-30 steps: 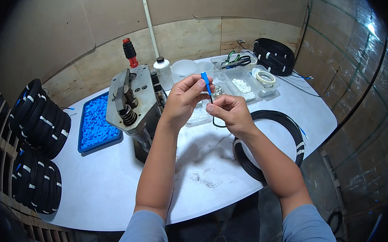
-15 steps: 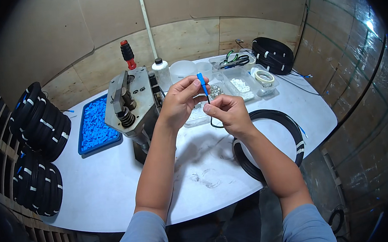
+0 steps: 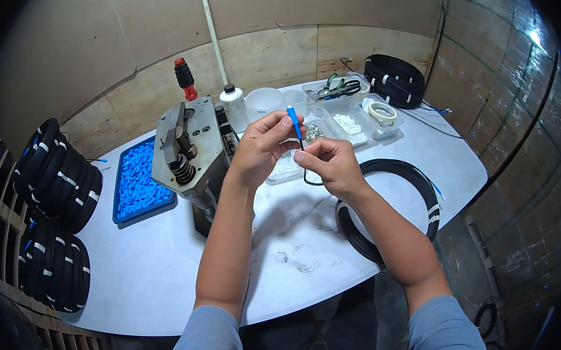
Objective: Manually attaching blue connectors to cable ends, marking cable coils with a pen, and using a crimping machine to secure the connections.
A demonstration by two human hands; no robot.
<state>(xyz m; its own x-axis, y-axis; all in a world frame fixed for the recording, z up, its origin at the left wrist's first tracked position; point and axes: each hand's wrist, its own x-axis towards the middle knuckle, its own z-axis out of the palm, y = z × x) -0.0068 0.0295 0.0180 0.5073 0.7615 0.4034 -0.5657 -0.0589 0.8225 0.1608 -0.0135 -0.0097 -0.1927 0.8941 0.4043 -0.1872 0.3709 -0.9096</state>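
Both my hands are raised over the middle of the white table. A blue fiber-optic connector [image 3: 294, 120] with a pale tip points up and away from me, and the fingers of my left hand [image 3: 262, 145] pinch it. Just below it, my right hand [image 3: 329, 164] is closed on the black cable [image 3: 304, 173] that runs into the connector's lower end. A loop of this cable curves under my right hand. To the right lies a coil of black cable [image 3: 384, 166] bound with white ties; my right forearm passes over part of it.
A hand press [image 3: 190, 142] with a red-and-black handle stands left of my hands, beside a blue tray [image 3: 119, 209] of small blue parts. Bundled black coils [image 3: 60, 184] are stacked at the far left. Behind are a white bottle [image 3: 232, 107], clear boxes [image 3: 334, 109] and another coil stack [image 3: 394, 79].
My left fingers have shifted slightly on the connector, and its pale tip now shows. My right hand stays nearly still.
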